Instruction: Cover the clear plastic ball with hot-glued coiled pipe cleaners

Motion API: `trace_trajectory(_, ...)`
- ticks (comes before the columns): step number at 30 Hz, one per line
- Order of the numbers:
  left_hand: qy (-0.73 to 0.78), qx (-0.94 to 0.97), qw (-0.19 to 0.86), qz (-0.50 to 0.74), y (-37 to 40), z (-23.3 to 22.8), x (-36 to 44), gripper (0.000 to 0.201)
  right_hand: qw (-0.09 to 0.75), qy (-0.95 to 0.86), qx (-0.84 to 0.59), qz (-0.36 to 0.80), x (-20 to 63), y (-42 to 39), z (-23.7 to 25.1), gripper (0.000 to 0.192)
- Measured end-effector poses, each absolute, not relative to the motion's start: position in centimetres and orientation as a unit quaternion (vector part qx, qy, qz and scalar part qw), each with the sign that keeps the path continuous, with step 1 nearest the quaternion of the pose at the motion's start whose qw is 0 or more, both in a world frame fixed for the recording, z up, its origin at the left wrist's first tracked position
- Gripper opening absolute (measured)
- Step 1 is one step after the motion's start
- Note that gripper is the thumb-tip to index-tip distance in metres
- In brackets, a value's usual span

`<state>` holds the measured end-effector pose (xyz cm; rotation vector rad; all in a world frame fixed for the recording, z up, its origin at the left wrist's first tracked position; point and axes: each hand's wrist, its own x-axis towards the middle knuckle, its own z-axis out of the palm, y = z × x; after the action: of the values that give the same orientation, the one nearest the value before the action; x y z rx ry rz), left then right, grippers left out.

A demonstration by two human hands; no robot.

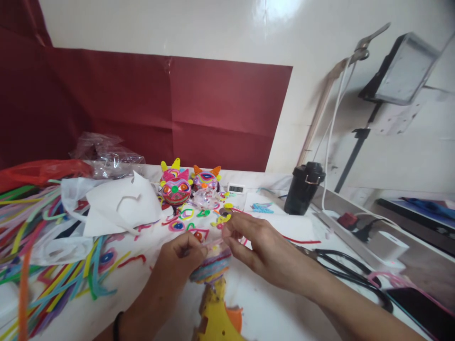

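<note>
My left hand (pixel 179 258) and my right hand (pixel 254 244) meet over the white table (pixel 277 303), pinching a thin pink pipe cleaner (pixel 213 243) between their fingertips. Under them sits a round ball wound with multicoloured pipe cleaners (pixel 210 266), against my left fingers. A yellow and orange glue gun (pixel 218 317) lies just below the ball. Two finished colourful mask faces (pixel 176 185) (pixel 206 179) stand at the back of the table, with small bent pipe-cleaner shapes (pixel 192 220) scattered before them.
A heap of loose coloured pipe cleaners (pixel 42 255) and white paper (pixel 117 203) fills the left. Black scissors (pixel 350 270) lie right of my right arm. A black cylinder (pixel 304 187), a small digital display (pixel 236 189), cables and a lamp (pixel 401 71) stand at the right.
</note>
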<state>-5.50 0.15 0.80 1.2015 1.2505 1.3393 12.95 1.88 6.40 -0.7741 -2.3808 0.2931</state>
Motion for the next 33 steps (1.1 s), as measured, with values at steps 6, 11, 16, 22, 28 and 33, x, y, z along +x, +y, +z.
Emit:
trace_trajectory(6,0.484,0.466,0.492,0.553,0.2,0.4,-5.9,0.022,0.317,-0.886,-0.308,0.141,12.7,2.4,6.2,0.013)
trace_trajectory(11,0.451,0.420,0.540,0.573,0.0,0.9,-5.7,0.019,0.339,-0.869,-0.312,0.180,12.7,3.1,5.6,0.013)
trace_trajectory(16,0.423,0.397,0.572,0.580,0.2,1.2,-5.8,0.019,0.344,-0.858,-0.317,0.214,12.9,3.4,5.6,0.012)
trace_trajectory(22,0.411,0.409,0.586,0.566,0.4,0.8,-6.3,0.020,0.342,-0.859,-0.322,0.207,13.0,3.2,5.7,0.014)
trace_trajectory(28,0.419,0.418,0.577,0.562,0.3,0.8,-6.1,0.024,0.336,-0.859,-0.321,0.213,12.9,3.0,5.6,0.014)
trace_trajectory(33,0.416,0.410,0.582,0.566,0.8,-0.2,-6.1,0.028,0.369,-0.855,-0.307,0.196,12.8,3.3,5.0,0.010)
